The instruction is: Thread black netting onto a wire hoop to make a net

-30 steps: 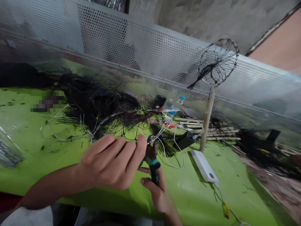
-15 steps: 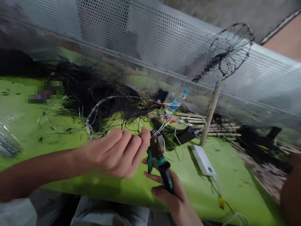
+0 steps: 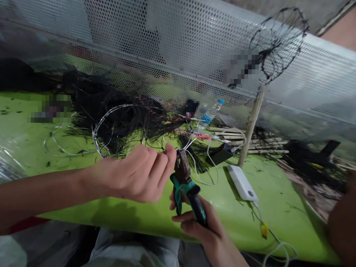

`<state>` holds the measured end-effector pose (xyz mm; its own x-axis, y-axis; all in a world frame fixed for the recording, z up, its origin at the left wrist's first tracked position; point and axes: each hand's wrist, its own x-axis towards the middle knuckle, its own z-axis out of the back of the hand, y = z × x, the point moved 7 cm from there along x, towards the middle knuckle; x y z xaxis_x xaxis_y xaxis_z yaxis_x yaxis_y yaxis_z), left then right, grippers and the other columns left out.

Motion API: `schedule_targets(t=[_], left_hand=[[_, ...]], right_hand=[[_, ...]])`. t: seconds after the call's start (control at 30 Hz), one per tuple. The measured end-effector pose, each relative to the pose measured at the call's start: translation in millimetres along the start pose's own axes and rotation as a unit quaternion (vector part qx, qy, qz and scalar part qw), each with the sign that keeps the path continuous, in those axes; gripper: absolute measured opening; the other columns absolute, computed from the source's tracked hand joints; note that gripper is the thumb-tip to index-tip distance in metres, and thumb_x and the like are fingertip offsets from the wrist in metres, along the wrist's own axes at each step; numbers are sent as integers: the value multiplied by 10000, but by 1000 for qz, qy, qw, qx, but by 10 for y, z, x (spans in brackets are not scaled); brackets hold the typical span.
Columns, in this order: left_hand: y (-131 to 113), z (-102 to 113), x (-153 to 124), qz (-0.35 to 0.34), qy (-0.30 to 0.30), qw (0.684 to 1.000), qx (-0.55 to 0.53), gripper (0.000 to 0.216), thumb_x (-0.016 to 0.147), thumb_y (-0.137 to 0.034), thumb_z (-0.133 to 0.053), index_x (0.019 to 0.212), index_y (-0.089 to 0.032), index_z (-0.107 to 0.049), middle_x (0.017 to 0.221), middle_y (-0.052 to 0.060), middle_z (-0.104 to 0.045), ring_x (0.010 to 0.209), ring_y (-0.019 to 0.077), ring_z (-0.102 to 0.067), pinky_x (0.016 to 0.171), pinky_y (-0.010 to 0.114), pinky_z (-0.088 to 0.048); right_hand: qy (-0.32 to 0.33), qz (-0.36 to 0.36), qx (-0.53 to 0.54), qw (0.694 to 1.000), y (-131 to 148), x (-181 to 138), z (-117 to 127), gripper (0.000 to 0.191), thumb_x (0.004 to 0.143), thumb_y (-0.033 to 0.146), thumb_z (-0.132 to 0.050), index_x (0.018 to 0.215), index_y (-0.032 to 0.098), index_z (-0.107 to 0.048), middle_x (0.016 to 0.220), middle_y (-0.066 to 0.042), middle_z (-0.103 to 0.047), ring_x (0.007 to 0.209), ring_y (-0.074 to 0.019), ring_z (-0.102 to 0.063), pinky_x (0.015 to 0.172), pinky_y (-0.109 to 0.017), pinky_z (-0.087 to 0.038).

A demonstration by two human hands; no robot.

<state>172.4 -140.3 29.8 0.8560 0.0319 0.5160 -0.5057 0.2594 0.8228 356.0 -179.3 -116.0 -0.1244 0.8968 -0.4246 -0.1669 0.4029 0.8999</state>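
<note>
My right hand [image 3: 207, 226] grips pliers [image 3: 185, 178] with black and green handles. The jaws point up and meet a silvery wire loop [image 3: 107, 120] close to my left fingertips. Closed in a curl, my left hand [image 3: 139, 172] holds the loop on its near side; the exact pinch point is hidden behind the fingers. The loop curves up behind that hand, and bright wire ends rise past the plier jaws. Dark netting [image 3: 116, 96] lies behind the loop.
A water bottle [image 3: 210, 115] stands near a perforated metal panel [image 3: 178, 44]. At right are a wooden post [image 3: 251, 126] with a wire hoop, a white power bank [image 3: 242, 182] with a cable, a black box [image 3: 221, 152] and bamboo sticks [image 3: 267, 145]. Green sheeting [image 3: 278, 207] covers the table.
The pliers have tilted slightly to the left, their jaws still at the wire by my left fingers. The loop has shifted a little left and up in view. Both hands keep their grips.
</note>
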Motion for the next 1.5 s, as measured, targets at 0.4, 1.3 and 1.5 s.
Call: schedule_targets(t=[0.4, 1.3, 1.5], left_hand=[[-50, -9, 16, 4, 29, 999, -19, 191, 958, -161, -616, 958, -112, -800, 594, -29, -405, 496, 68, -420, 437, 200, -390], [244, 165, 9, 142, -40, 975, -166, 43, 908, -128, -728, 870, -142, -740, 581, -39, -640, 452, 87, -549, 386, 285, -349], [227, 211, 8, 139, -33, 967, -210, 100, 958, -158, -694, 946, -90, -766, 597, -19, -702, 460, 99, -614, 388, 270, -427]], right_hand=[[-2, 7, -54, 999, 59, -9, 6, 541, 815, 307, -699, 1345, 256, -600, 1167, -59, -704, 1102, -302, -626, 1002, -465, -460], [-13, 166, -36, 985, 15, 115, -155, 635, 881, 229, -662, 1489, 317, -501, 1465, -81, -600, 1245, -303, -648, 1086, -522, -492], [-45, 175, -87, 980, -29, 180, -121, 600, 866, 316, -700, 1454, 302, -583, 1420, -104, -625, 1292, -368, -585, 1146, -581, -423]])
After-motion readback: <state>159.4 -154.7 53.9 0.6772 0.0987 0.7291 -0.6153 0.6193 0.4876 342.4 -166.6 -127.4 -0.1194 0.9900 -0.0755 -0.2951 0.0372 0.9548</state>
